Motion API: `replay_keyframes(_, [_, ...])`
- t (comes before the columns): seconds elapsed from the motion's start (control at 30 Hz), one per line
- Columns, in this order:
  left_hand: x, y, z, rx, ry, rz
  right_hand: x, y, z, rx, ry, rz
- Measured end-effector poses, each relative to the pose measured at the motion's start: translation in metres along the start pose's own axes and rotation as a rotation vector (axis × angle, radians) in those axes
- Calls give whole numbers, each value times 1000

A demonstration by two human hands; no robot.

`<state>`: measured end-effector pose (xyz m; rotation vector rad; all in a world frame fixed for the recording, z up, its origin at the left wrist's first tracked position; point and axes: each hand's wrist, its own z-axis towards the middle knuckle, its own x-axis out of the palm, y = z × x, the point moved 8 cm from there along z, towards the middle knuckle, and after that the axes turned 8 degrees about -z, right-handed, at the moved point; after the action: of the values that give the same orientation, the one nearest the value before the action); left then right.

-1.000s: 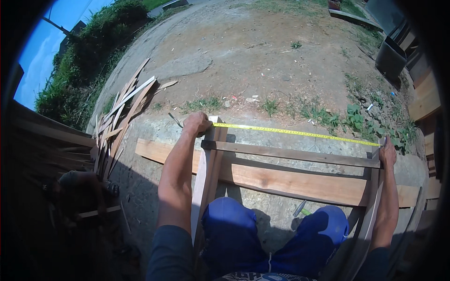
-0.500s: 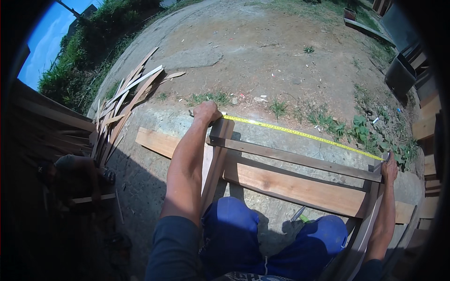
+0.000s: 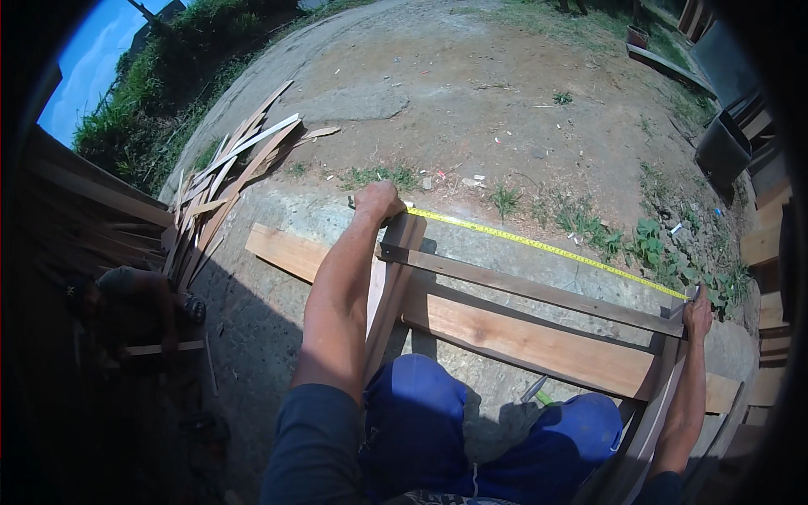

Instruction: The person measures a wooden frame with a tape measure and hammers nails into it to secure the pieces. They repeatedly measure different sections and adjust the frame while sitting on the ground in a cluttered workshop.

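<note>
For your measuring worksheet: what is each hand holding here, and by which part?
A yellow tape measure stretched across a wooden frame: left hand pins one end on the left upright's top, right hand the other end.

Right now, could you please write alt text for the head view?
Two hands stretch a yellow tape measure across a wooden frame: left hand at one corner, right hand at the other. Scrap boards lie on dirt beyond.

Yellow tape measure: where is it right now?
In the head view the yellow tape measure is stretched across the far side of the wooden frame, from the left hand at the frame's left corner to the right hand at its right corner.
</note>
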<state>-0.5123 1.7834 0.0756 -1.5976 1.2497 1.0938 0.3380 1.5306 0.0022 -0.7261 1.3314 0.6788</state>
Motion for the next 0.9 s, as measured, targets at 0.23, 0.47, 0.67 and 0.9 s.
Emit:
replay_keyframes(0.23, [-1, -1, -3, 0, -9, -22, -13, 12, -7, -7, 20, -39])
replay_keyframes(0.47, [-5, -9, -7, -10, 47, -46, -18, 4, -7, -7, 4, -5])
replay_keyframes(0.67, [-1, 6, -8, -12, 33, 16, -27, 27, -16, 46, 99, -10])
replay_keyframes(0.9, [-1, 2, -6, -15, 104, -91, -17, 7, -8, 73, 64, -20])
